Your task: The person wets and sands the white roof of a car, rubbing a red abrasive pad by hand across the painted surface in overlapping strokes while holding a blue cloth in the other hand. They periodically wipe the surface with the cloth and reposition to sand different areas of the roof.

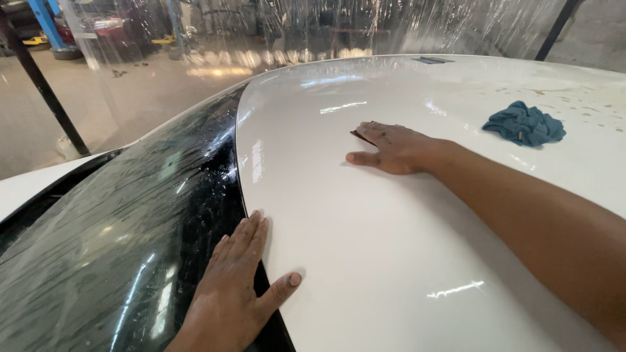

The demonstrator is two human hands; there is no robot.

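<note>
Sandpaper [359,135], a small dark piece, lies pinned under my right hand [394,148], fingers flat and spread on the white car roof [365,261]. My left hand [235,287] rests open, palm down, across the roof's front edge, fingers on the wet windscreen [117,248], gripping nothing. A crumpled teal cloth [523,124] sits well apart to the right.
</note>
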